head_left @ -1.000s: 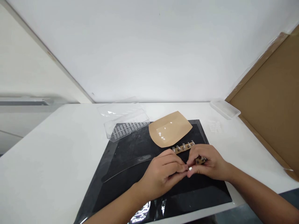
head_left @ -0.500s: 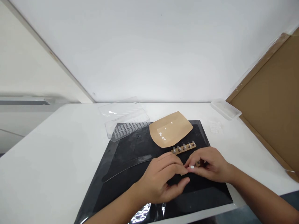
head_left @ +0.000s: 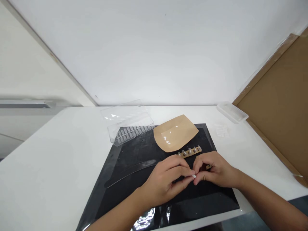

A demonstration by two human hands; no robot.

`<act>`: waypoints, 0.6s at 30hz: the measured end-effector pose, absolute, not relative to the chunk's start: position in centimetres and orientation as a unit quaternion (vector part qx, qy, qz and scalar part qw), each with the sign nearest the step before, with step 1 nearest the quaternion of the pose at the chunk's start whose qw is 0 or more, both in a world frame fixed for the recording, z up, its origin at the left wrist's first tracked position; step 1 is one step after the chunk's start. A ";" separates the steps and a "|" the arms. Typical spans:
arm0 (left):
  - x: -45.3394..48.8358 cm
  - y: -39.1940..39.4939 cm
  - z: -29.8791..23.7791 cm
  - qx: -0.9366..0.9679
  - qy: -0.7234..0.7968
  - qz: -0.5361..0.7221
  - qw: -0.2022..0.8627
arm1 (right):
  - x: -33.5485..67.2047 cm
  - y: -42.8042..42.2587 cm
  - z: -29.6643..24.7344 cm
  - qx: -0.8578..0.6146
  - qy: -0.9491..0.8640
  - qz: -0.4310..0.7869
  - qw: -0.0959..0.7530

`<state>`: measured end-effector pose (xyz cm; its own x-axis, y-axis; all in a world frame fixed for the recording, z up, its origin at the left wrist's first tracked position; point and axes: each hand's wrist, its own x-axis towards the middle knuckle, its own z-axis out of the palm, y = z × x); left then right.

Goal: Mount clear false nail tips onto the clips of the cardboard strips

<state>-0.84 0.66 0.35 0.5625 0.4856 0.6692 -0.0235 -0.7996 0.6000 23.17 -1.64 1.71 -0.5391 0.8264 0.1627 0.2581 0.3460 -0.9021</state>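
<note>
White table (head_left: 60, 160), with a glossy black plastic mat (head_left: 125, 202) on it, creased and reflective at the near edge. On the mat: a curved piece of kraft paper (head_left: 175, 133) with small white flecks, and a thin clear curved strip (head_left: 130, 173). A clear plastic box (head_left: 131, 131) of pale nail tips overlaps the mat's far corner, a clear lid (head_left: 122, 112) behind it. Right of the mat: a translucent sheet (head_left: 221, 131) and a shallow clear tray (head_left: 232, 112). A cardboard panel (head_left: 271, 96) stands at far right.

Left hand (head_left: 163, 183) and right hand (head_left: 216, 170) are both closed, fingertips meeting on a small white piece (head_left: 194, 176), too small to make out its shape. A brown strip (head_left: 190, 153) with a row of studs and tips lies just beyond the hands, its right end hidden by the right hand. Compared with the previous frame, the left hand's lower fingers have curled in.
</note>
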 end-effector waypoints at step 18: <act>-0.9 0.3 1.1 0.808 0.178 0.455 0.331 | 22.7 -1.5 2.3 -0.289 -0.829 0.321 0.355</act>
